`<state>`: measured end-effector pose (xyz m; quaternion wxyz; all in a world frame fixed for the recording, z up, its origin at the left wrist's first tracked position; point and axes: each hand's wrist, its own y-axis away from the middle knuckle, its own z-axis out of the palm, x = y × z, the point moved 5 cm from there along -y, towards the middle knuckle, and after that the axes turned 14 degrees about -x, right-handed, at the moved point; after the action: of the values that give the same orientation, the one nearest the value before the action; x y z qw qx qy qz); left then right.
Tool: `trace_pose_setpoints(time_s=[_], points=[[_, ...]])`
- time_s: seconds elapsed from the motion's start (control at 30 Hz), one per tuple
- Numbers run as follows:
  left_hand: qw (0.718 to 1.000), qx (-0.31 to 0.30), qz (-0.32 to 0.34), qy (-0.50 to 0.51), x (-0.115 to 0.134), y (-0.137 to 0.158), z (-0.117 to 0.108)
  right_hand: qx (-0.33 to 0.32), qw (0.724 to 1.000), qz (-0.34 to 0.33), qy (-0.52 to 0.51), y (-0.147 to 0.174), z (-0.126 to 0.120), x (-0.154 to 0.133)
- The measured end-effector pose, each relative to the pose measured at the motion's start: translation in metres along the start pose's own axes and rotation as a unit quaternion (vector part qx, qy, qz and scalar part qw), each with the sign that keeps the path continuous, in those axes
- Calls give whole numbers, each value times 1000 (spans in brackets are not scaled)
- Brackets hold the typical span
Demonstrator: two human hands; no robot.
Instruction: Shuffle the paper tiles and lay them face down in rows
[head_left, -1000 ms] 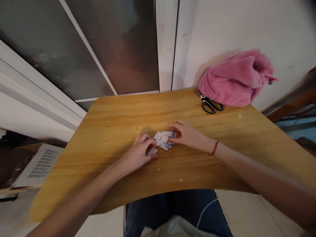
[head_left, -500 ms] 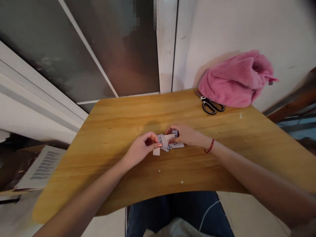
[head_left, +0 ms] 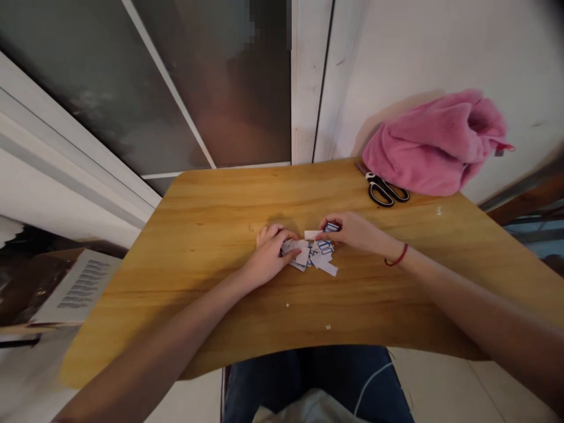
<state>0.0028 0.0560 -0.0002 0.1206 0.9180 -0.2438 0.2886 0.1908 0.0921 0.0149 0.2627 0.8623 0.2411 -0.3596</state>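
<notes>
Fingers of the left hand (head_left: 274, 254) and right hand (head_left: 343, 228) cover parts of the white paper slips (head_left: 325, 264), whose blue marks are too small to read. The left forearm (head_left: 189, 329) leaves the view at eight o'clock, the right forearm (head_left: 462, 299) at four. Toward eight, the carton's printed panel (head_left: 86, 281) is illegible; at half past ten, shapes behind the glass (head_left: 238, 106) blur.

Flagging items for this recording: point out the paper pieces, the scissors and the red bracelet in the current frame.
Paper pieces (head_left: 321, 259): head view, on a white piece in the pile.
Black-handled scissors (head_left: 386, 187): head view, where the handle loops meet.
Red bracelet (head_left: 402, 255): head view, on its band.
</notes>
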Motion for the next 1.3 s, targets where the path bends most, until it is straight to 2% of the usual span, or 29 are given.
trace_pose_setpoints(time_s=[0.1,0.23,0.4,0.6,0.8,0.9,0.97,1.03,1.13,1.3], points=[[1000,-3,-2,25,-1,0,-1,61,995,-37,67,10,-5,-4],[999,-10,0,40,-1,-1,-2,149,962,-119,195,23,-5,-2],[997,-10,6,74,-1,2,-3,149,945,-112,269,22,2,9],[994,15,9,105,-1,8,-5,151,950,-107,251,22,2,9],[996,31,24,86,5,11,-12,171,941,-106,273,28,-1,5],[998,-3,45,52,9,10,-10,96,947,-113,284,26,5,4],[998,-38,47,28,9,10,-6,61,957,-124,255,26,7,4],[997,-60,42,11,8,10,-3,87,965,-107,222,26,3,6],[997,-72,39,5,6,10,0,148,962,-62,221,24,-3,13],[996,-81,32,17,3,10,1,120,973,-56,189,16,-3,23]])
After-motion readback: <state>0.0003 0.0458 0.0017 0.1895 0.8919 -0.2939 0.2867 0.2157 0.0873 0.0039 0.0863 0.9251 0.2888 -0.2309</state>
